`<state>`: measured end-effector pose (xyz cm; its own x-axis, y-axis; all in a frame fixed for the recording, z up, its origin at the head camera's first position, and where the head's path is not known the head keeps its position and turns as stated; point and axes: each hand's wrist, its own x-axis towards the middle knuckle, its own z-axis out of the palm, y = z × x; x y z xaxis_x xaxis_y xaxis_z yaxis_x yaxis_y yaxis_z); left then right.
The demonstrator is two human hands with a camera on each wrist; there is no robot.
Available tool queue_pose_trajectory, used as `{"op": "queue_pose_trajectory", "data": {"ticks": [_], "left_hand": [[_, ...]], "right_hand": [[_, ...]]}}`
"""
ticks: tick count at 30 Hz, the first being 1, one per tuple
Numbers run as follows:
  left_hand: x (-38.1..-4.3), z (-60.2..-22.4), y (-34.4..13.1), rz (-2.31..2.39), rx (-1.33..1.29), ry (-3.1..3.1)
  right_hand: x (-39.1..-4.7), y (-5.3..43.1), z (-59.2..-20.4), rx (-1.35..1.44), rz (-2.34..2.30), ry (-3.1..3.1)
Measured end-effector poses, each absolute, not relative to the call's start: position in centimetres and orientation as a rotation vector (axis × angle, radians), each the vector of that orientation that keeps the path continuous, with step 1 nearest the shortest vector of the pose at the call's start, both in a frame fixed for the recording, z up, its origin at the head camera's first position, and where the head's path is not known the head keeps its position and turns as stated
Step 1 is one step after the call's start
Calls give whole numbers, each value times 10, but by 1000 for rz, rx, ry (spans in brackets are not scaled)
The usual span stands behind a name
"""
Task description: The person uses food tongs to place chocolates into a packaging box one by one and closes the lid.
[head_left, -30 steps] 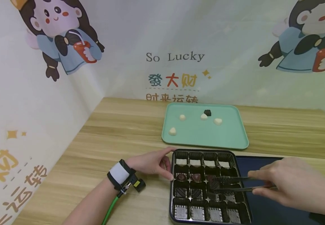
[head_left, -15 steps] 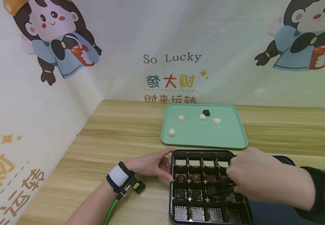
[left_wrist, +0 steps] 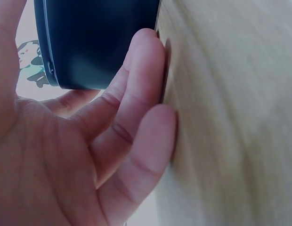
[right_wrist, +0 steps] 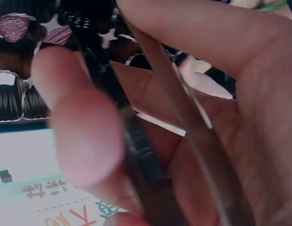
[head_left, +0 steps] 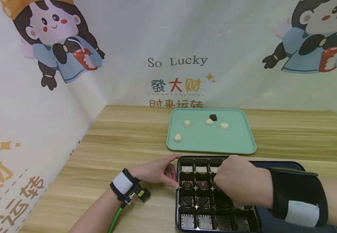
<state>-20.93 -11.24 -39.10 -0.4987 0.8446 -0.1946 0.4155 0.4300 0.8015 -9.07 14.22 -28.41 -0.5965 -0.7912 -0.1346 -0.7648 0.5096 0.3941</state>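
While bracing the divided chocolate box (head_left: 178,210), just right of the left hand (head_left: 156,170), with relaxed fingers, presumably against sliding, grasping slim tongs (right_wrist: 198,129) in the right hand (head_left: 242,181) over its compartments. Note white candies (head_left: 224,126) on a mint-green tray (head_left: 238,140) beyond both hands, likely for easy reach.

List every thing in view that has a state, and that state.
Compartment box: open, partly filled.
Green tray: flat, bearing four pale pieces, one dark piece.
Tongs: arms apart where visible; tips unclear.
Left hand: touching box's left side.
Right hand: gripping tongs.
Dark blue panel: flat, partly hidden.
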Motion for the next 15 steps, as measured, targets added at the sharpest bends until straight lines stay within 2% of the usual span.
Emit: {"op": "queue_pose_trajectory", "data": {"ticks": [7, 15], "left_hand": [[-209, -392, -113, 953, 1080, 2088], [-210, -393, -112, 957, 1091, 2080]], "right_hand": [[-91, 144, -276, 1285, -612, -2870], [-111, 185, -246, 1087, -125, -3260]]}}
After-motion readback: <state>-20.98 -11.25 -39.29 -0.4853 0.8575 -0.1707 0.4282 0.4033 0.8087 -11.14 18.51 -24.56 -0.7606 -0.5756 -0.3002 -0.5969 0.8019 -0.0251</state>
